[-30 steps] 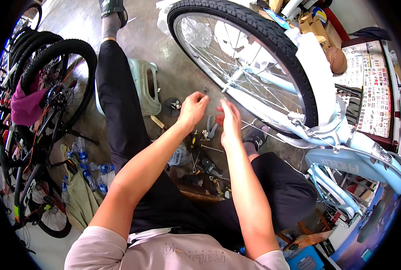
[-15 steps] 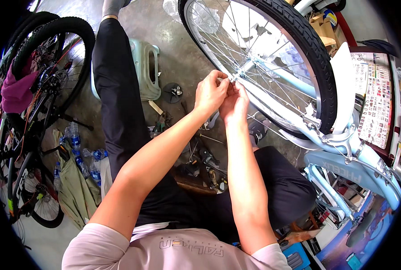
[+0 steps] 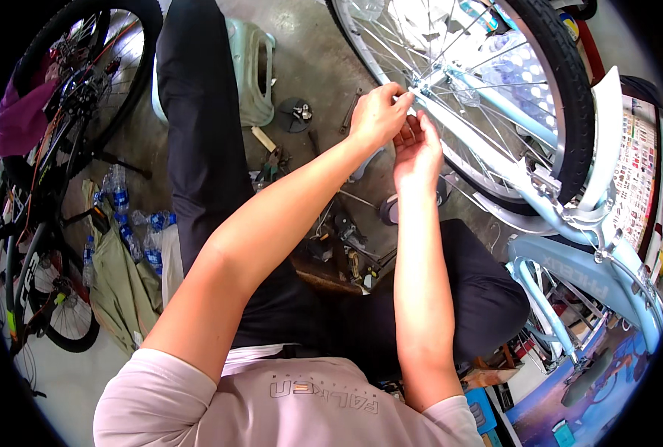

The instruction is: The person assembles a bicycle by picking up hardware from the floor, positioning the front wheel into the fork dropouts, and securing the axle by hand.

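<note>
My left hand (image 3: 380,113) is at the end of the pale blue fork leg (image 3: 465,136), beside the wheel hub (image 3: 421,83). Its thumb and fingers are pinched together; whatever small part may be between them is hidden. Just below it, my right hand (image 3: 418,158) is turned palm up with its fingers loosely curled and apart, and no object shows in it. The spoked bicycle wheel (image 3: 575,112) with a black tyre stands in front of me, within the fork of a light blue bicycle frame (image 3: 569,270).
Several tools and loose parts surround a round dark dish (image 3: 295,115) on the floor. A pale green stool (image 3: 255,82) stands beyond my left leg. Other bicycles (image 3: 48,223) and several plastic bottles (image 3: 128,237) are at left. A printed chart (image 3: 635,167) is at right.
The view has shifted, so the wheel sits farther right. My right hand has come away from the left and its fingers have loosened; the left remains by the hub.
</note>
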Motion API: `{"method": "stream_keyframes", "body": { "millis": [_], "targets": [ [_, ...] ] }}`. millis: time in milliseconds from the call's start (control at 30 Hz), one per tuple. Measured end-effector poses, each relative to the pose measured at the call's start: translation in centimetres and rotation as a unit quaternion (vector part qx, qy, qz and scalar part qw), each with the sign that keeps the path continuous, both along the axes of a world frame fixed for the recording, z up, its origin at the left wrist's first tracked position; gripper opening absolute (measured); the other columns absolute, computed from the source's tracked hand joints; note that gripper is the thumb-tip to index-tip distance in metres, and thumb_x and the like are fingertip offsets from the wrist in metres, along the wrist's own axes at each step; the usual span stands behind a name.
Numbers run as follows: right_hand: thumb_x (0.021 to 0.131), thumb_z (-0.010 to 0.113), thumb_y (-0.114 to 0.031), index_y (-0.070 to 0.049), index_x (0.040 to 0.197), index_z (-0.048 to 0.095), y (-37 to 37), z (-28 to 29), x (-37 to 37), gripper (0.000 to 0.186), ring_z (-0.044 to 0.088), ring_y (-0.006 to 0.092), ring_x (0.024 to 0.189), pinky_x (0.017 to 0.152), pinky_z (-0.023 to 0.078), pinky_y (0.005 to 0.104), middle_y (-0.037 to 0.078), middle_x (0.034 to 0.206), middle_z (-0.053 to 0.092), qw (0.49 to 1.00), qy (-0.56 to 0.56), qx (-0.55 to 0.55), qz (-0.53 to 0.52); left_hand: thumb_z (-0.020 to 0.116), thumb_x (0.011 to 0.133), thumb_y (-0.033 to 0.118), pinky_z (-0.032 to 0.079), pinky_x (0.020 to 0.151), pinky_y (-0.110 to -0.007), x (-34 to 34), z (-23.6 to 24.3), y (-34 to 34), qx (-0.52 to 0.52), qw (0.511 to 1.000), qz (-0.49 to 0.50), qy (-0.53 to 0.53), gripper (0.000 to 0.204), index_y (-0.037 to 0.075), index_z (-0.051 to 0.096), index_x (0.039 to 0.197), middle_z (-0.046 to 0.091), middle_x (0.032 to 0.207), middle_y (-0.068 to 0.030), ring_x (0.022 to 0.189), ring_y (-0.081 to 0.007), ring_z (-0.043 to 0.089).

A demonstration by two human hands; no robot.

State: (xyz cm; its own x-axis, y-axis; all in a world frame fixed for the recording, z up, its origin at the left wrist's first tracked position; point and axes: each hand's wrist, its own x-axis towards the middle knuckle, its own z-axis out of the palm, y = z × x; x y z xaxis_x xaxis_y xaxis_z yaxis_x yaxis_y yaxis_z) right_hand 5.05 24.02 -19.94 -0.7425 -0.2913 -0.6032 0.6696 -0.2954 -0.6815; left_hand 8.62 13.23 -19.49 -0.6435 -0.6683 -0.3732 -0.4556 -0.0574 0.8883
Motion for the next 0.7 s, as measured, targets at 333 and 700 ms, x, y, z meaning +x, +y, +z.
{"method": "stream_keyframes", "body": {
  "millis": [333, 700],
  "targets": [
    [0.092, 0.066, -0.023, -0.012, 0.105, 0.067, 8.0, -6.8, 1.4, 0.016, 0.058, 0.0128, 0.076, 0.080, 0.046, 0.0326, -0.001, 0.087, 0.064, 0.979, -0.170, 0.108, -0.022, 0.060, 0.099, 0.031, 0.044, 0.057, -0.028, -0.5, -0.6, 0.1, 0.324, 0.943, 0.047, 0.061, 0.026, 0.007, 0.065, 0.093, 0.049, 0.067, 0.0038, 0.057, -0.0082, 0.048],
    [0.093, 0.065, -0.024, -0.012, 0.106, 0.066, 7.4, -7.5, 2.5, 0.018, 0.059, 0.0135, 0.081, 0.083, 0.047, 0.0323, -0.001, 0.090, 0.065, 0.980, -0.154, 0.115, 0.049, 0.063, 0.090, 0.019, 0.046, 0.054, -0.029, -0.4, -0.8, 0.7, 0.341, 0.932, 0.070, 0.104, 0.017, 0.003, 0.064, 0.094, 0.055, 0.070, 0.0002, 0.057, -0.0100, 0.052]
  ]
}}
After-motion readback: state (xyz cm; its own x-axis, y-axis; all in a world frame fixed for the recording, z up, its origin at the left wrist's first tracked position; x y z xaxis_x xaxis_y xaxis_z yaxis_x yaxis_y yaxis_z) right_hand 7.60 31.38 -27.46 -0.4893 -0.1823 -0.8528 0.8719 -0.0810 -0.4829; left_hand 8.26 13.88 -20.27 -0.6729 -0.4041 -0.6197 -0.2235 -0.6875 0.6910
